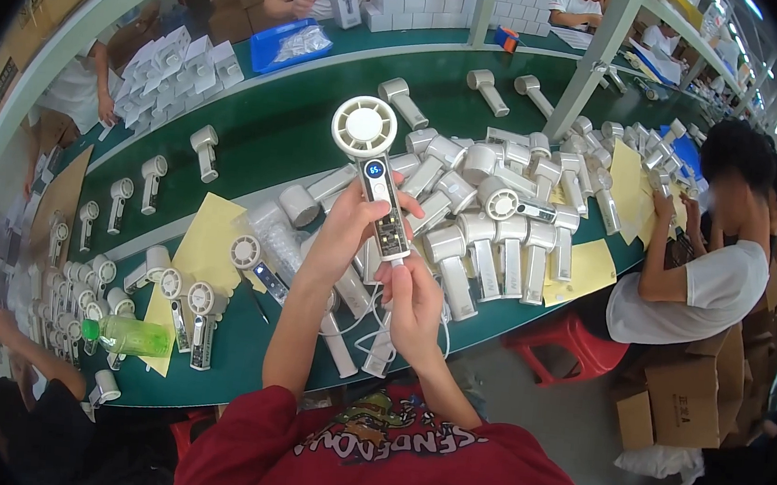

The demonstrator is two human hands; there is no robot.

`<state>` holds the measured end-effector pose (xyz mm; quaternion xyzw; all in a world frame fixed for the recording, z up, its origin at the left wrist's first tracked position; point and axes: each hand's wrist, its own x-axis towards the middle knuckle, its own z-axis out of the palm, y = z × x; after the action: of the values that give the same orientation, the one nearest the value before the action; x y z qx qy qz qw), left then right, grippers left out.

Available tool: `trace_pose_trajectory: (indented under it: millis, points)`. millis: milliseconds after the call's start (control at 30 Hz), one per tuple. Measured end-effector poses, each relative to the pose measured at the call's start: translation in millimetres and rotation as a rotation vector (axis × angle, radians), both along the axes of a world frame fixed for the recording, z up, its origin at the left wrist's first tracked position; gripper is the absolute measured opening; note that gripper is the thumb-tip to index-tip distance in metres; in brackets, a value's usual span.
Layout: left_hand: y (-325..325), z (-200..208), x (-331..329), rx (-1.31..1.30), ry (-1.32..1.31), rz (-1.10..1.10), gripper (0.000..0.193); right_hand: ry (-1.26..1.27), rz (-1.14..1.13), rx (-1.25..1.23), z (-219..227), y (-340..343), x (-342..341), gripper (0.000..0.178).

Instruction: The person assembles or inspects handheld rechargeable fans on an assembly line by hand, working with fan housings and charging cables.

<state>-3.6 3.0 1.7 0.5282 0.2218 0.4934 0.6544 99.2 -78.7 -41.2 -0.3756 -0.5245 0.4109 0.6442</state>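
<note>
Left hand (353,223) wrapped 1 fan (376,178); right hand (414,307) pinched a cable (397,262) at its base; piled fans (479,229) crowded the table (235,382) edge.

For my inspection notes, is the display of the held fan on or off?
On: the display on the held fan glows blue with lit digits.

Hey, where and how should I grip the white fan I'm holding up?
The white fan is probably best gripped around its narrow, straight handle, from the left with your left hand. The wide, round head sits above that grip, leaving the bottom end to your right hand.
</note>
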Motion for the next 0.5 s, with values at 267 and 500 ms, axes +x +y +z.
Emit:
trace_pose_trajectory:
  millis: [267, 500]
  points:
    - [-12, 14, 14, -0.103, -0.151, 0.146, 0.036, -0.324, -0.366, 0.358, -1, 10, -4, 0.009]
    - [-5, 18, 16, -0.104, -0.431, 0.527, 0.029, -0.679, -0.281, 0.364, -4, 11, -1, 0.013]
